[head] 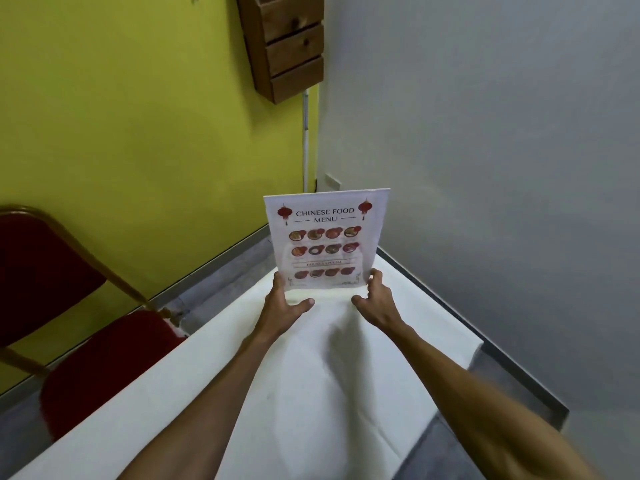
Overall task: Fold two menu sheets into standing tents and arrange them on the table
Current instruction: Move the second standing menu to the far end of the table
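Observation:
A folded menu sheet (327,239) printed "Chinese Food Menu" stands upright near the far end of the white-clothed table (311,393), its fold at the top. My left hand (285,303) holds its lower left corner, fingers behind the sheet and thumb spread in front. My right hand (375,299) grips the lower right corner the same way. The rear panel of the menu is hidden behind the front one. Only this one menu sheet is in view.
A red padded chair (86,344) with a gold frame stands at the table's left side. A green wall lies to the left and a grey wall to the right. A wooden slatted holder (287,46) hangs in the corner above.

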